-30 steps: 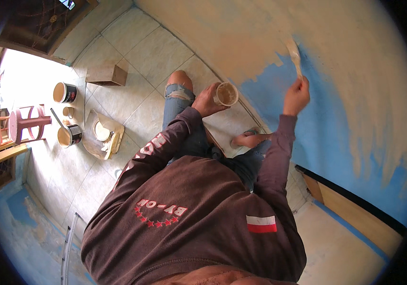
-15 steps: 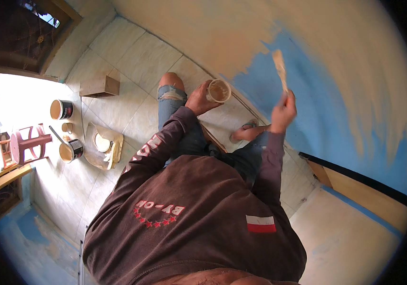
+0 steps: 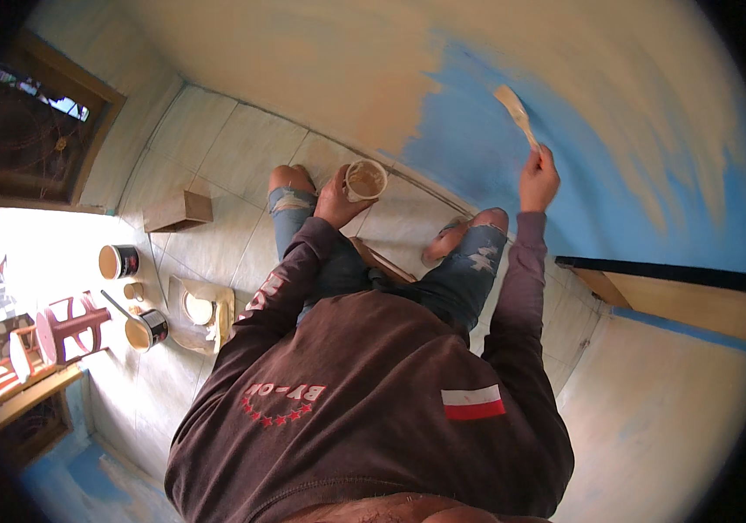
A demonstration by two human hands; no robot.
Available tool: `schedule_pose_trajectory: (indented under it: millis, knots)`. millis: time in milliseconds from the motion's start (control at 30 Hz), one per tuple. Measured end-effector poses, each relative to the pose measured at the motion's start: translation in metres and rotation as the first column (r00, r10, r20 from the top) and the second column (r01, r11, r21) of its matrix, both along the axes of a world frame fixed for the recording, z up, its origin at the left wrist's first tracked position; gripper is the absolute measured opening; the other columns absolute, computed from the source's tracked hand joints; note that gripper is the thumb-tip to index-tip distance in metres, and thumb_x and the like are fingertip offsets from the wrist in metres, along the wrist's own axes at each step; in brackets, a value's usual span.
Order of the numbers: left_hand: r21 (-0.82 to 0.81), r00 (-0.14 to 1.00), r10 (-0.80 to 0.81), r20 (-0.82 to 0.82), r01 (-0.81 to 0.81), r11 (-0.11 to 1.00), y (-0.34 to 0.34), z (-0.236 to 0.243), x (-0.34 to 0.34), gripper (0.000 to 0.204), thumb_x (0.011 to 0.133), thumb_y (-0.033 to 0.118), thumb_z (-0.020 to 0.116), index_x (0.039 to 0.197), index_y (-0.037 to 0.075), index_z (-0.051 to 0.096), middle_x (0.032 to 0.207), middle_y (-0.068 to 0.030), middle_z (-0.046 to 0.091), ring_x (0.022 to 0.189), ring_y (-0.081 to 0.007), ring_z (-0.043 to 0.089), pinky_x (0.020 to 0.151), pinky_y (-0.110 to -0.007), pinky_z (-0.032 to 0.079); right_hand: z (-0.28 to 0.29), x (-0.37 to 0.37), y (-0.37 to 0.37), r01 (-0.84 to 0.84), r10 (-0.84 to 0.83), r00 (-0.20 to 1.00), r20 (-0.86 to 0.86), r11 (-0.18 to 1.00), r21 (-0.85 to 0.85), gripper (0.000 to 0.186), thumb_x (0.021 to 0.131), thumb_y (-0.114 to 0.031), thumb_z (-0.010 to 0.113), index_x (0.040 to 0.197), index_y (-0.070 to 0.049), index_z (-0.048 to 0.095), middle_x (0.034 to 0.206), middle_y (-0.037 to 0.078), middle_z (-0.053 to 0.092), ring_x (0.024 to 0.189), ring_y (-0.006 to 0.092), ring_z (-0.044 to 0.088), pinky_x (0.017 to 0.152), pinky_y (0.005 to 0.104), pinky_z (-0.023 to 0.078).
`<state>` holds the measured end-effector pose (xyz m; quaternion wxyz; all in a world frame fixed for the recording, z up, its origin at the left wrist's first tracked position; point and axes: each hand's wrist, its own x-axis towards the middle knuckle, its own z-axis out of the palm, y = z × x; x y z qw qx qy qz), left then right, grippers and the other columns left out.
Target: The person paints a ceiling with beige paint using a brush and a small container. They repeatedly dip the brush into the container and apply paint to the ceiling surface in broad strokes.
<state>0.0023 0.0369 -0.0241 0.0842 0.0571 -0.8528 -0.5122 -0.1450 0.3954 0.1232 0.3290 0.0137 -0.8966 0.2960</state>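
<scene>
My left hand (image 3: 335,203) is wrapped round a small plastic cup (image 3: 366,179) with tan paint in it, held above my knees. Out to the right, my right hand (image 3: 539,177) grips the handle of a paintbrush (image 3: 514,108). Its pale, paint-coated head points up and left over the blue part of the wall (image 3: 478,122). I cannot tell whether the bristles touch the surface. Tan paint (image 3: 373,78) covers the wall to the left and above, its ragged border meeting the blue.
On the tiled floor at left stand two paint buckets (image 3: 120,261), a wooden box (image 3: 178,212) and a tray (image 3: 188,324) holding a round pale container. A reddish plastic stool (image 3: 72,329) is near the bright doorway. A dark-edged wooden panel (image 3: 678,296) lies along the right wall.
My view has shifted. The brush has tilted further left, and my right hand is a little farther right. The cup stays in my left hand, and my right knee now shows.
</scene>
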Motion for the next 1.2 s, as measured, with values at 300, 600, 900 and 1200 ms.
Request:
schedule_pose_trajectory:
  millis: [300, 600, 900, 1200]
  knots:
    - [-0.015, 0.996, -0.078, 0.035, 0.079, 0.997, 0.006, 0.007, -0.001, 0.091, 0.068, 0.033, 0.094, 0.140, 0.003, 0.046, 0.130, -0.0194, 0.064, 0.122, -0.0306, 0.064, 0.102, -0.043, 0.054, -0.001, 0.106, 0.146, 0.540, -0.540, 0.840, -0.055, 0.841, 0.000, 0.017, 0.098, -0.019, 0.060, 0.105, -0.007, 0.070, 0.083, 0.015, 0.070, 0.071, 0.0316, 0.067, 0.063, 0.0403, 0.051]
    - [-0.090, 0.995, -0.093, -0.027, 0.090, 0.992, 0.011, -0.005, -0.005, 0.088, 0.069, 0.034, 0.093, 0.137, -0.001, 0.048, 0.124, -0.0206, 0.066, 0.116, -0.0312, 0.067, 0.096, -0.041, 0.055, -0.027, 0.034, 0.043, 0.490, -0.515, 0.855, -0.070, 0.843, -0.221, 0.018, 0.094, -0.015, 0.058, 0.109, -0.010, 0.067, 0.083, 0.014, 0.069, 0.076, 0.0357, 0.068, 0.064, 0.0450, 0.053]
    - [-0.150, 0.997, -0.081, 0.007, 0.081, 0.985, 0.012, 0.003, 0.001, 0.089, 0.069, 0.036, 0.093, 0.137, 0.001, 0.048, 0.125, -0.0213, 0.066, 0.115, -0.0324, 0.067, 0.096, -0.043, 0.056, 0.007, 0.047, -0.136, -0.029, 0.025, 0.998, -0.051, 0.996, -0.086, 0.012, 0.098, -0.020, 0.060, 0.108, -0.013, 0.063, 0.075, 0.014, 0.065, 0.066, 0.0383, 0.063, 0.058, 0.0481, 0.050]
    - [-0.246, 0.998, -0.068, -0.011, 0.063, 0.967, 0.010, 0.006, 0.003, 0.088, 0.068, 0.032, 0.094, 0.135, -0.003, 0.048, 0.121, -0.0212, 0.067, 0.112, -0.0325, 0.068, 0.094, -0.041, 0.056, 0.001, 0.005, -0.047, -0.148, 0.145, 0.989, -0.026, 0.975, -0.165, 0.011, 0.096, -0.021, 0.063, 0.101, -0.011, 0.066, 0.082, 0.014, 0.067, 0.074, 0.0379, 0.067, 0.061, 0.0460, 0.052]
